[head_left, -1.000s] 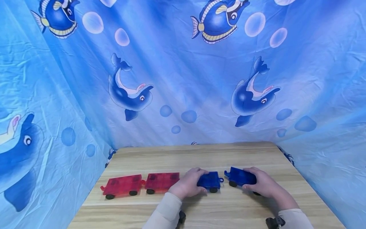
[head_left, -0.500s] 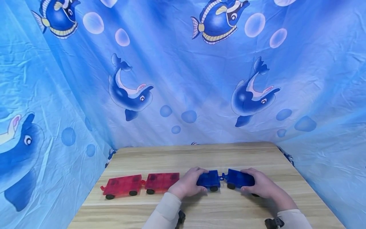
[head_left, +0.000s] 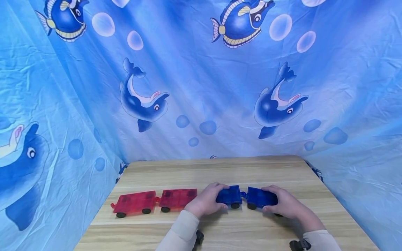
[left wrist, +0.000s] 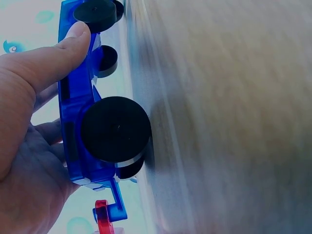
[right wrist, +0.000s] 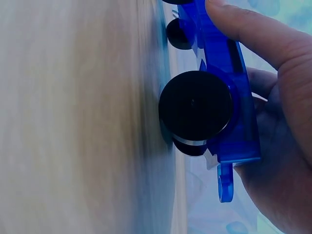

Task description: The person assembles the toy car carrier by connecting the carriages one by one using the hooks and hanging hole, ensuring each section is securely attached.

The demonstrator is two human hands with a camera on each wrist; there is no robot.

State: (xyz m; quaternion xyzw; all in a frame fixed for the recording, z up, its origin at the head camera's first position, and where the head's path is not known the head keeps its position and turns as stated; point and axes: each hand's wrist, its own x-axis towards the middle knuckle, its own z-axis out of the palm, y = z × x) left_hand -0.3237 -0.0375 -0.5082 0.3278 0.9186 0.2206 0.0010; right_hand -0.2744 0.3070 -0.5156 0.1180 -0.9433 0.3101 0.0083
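Note:
Several toy train cars with black wheels stand in a row on the wooden table [head_left: 238, 230]. My left hand [head_left: 207, 200] grips a translucent blue train car [head_left: 230, 195], thumb on its near side and fingers across the far side. Another blue train car [head_left: 260, 197] is held the same way by my right hand [head_left: 287, 202]. Their couplings [head_left: 244, 195] meet in the gap between them. In the left wrist view, the left blue car's hook [left wrist: 118, 207] sits at a red ring [left wrist: 102, 214]. A free blue loop [right wrist: 225, 185] hangs from the right car's outer end.
Two red train cars, the outer one [head_left: 135, 203] and the inner one [head_left: 179, 199], stand coupled left of my left hand. A blue curtain [head_left: 201, 87] printed with dolphins and fish surrounds the back and sides of the table.
My right hand has brought its blue car leftward and straightened it, closing the gap so the two blue couplings now meet. My left hand and the red cars have hardly moved.

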